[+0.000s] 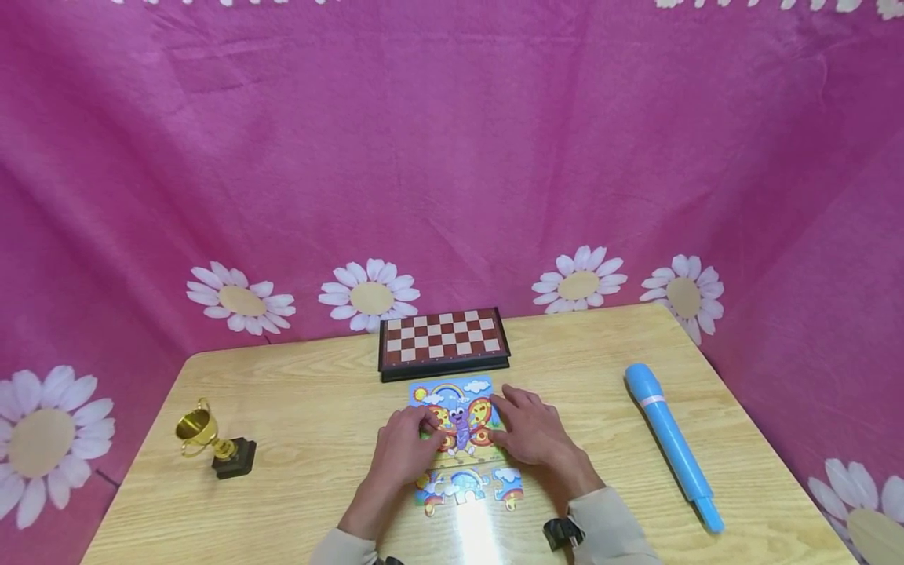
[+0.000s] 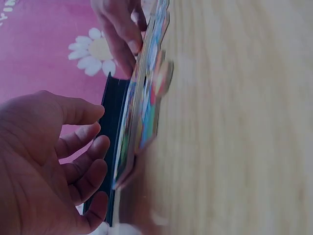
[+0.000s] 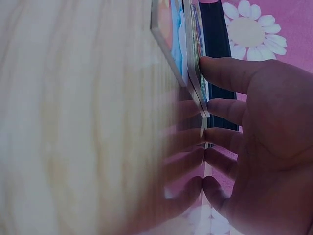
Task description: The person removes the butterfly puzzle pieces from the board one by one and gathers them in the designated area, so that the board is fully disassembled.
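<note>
A butterfly picture puzzle board lies flat on the table, with a sun, a rainbow and clouds along its top. My left hand is over its left side, fingers bent loosely; in the left wrist view nothing is between them. At the board's right edge is my right hand, its thumb touching the edge and the fingertips resting on the table. Just below the board lies a row of loose puzzle pieces, printed with a rainbow and clouds, partly joined or side by side.
Behind the board stands a red-and-white checkered chessboard case. A gold trophy cup on a dark base is at the left. A long blue pen-shaped object lies at the right. A pink flowered cloth hangs round the table.
</note>
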Demonstrator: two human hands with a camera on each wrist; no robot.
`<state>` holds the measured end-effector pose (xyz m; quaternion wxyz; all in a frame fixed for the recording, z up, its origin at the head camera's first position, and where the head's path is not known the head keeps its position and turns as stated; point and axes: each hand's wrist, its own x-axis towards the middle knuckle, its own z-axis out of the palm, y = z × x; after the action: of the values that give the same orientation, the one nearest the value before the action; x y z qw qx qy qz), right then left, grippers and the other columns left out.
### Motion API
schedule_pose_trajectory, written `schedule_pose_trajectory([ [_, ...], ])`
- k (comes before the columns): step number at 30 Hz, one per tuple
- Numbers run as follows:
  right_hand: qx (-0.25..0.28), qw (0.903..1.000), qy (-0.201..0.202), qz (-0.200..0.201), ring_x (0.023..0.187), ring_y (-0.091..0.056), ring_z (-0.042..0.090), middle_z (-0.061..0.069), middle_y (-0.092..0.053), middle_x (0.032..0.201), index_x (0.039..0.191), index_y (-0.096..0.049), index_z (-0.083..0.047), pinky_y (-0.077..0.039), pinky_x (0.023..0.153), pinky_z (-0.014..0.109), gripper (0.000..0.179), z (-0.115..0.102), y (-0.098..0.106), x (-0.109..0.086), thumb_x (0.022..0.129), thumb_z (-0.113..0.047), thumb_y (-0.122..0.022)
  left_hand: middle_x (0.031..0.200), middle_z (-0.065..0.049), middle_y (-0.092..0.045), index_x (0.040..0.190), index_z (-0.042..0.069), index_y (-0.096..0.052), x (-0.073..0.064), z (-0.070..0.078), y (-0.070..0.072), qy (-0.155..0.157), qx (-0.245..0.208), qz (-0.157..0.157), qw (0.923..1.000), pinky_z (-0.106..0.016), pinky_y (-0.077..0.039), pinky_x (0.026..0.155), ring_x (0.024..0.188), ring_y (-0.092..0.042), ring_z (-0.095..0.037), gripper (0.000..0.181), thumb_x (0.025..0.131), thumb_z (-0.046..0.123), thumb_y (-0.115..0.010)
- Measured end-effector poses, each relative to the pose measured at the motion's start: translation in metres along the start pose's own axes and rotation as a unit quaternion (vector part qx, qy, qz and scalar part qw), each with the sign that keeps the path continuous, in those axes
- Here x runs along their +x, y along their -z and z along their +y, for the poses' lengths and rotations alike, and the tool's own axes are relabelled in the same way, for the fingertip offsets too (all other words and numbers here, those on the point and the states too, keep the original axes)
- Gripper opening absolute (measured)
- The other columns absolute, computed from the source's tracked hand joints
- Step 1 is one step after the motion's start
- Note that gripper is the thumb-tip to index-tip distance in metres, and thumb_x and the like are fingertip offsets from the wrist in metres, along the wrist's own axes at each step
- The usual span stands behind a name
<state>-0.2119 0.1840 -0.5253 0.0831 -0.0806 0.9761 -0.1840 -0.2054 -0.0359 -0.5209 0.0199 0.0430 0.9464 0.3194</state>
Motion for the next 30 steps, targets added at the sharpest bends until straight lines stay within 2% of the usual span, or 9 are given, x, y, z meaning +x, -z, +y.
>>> schedule_pose_trajectory([
  [10,0.006,1.0000,-0.004,0.001,0.142,-0.030,0.033,0.009,-0.033,0.156,0.145,-0.045,-0.021,-0.030,0.108,0.056,0.065,-0.002,-0.001,-0.001,0.087,-0.044,-0.065,0.092,0.002,-0.056,0.101,0.016,-0.067,0.007,-0.013,0.005,0.030,0.000,0.002,0.9995,-0.037,-0.038,0.079,0.087,-0.047,-0.016,0.023,0.084,0.029,-0.073],
  [22,0.011,0.9997,0.021,0.002,0.144,-0.027,0.034,0.012,-0.029,0.158,0.148,-0.039,-0.022,-0.028,0.108,0.060,0.070,-0.006,0.000,-0.004,0.087,-0.045,-0.065,0.113,-0.005,-0.056,0.118,0.015,-0.066,0.009,-0.020,0.007,0.032,0.025,-0.020,0.9990,-0.044,-0.041,0.084,0.099,-0.050,-0.021,0.042,0.081,0.033,-0.075],
  [30,0.003,0.9966,0.082,0.009,0.143,-0.030,0.033,0.009,-0.033,0.156,0.144,-0.045,-0.023,-0.032,0.104,0.061,0.063,-0.016,-0.002,-0.008,0.088,-0.041,-0.066,0.111,-0.006,-0.058,0.126,0.014,-0.062,0.011,-0.018,0.005,0.041,0.060,-0.037,0.9966,-0.043,-0.038,0.081,0.096,-0.049,-0.021,0.053,0.079,0.035,-0.075],
])
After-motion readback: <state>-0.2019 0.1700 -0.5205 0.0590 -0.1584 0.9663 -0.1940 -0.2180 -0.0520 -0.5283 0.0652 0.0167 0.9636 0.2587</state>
